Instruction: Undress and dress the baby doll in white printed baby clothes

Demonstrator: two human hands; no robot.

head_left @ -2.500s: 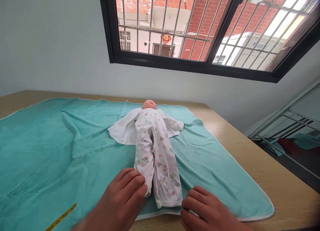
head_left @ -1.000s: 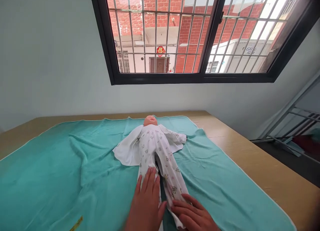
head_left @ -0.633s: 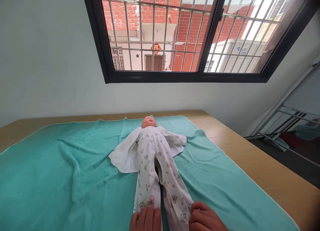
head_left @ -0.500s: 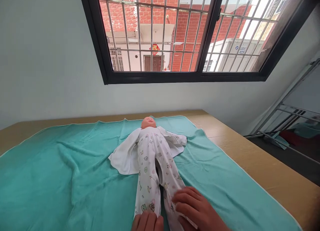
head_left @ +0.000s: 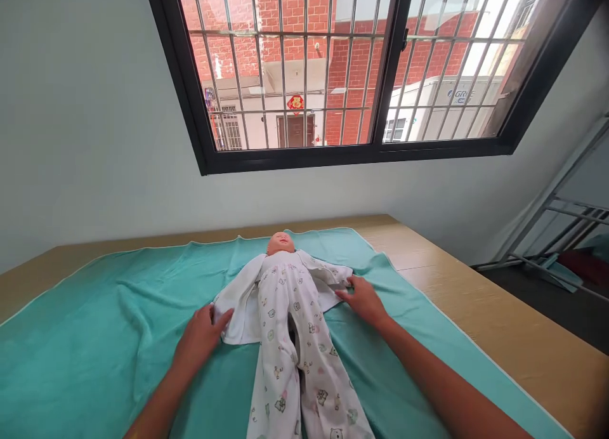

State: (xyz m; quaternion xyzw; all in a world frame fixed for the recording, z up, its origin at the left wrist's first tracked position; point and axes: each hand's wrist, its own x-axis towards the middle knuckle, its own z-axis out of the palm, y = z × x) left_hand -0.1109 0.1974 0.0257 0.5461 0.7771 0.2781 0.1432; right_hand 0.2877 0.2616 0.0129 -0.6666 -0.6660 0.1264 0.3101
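A baby doll [head_left: 280, 243] lies on its back on a teal blanket [head_left: 95, 325], dressed in white printed pants [head_left: 295, 337] over an opened white top [head_left: 240, 299]. My left hand [head_left: 200, 337] rests on the lower corner of the top's left flap, fingers closed on the cloth edge. On the other side, my right hand [head_left: 364, 299] touches the right flap's edge, fingers pinching the fabric. Both forearms reach in from the bottom of the view.
The blanket covers a wooden table [head_left: 480, 312] set against a pale wall. A barred window [head_left: 333, 71] is above. A metal frame [head_left: 552, 236] stands on the floor to the right. The table's right edge drops off near the blanket's hem.
Both hands left the pants' leg ends near me and moved up and apart, to the two flaps of the white top at the doll's sides.
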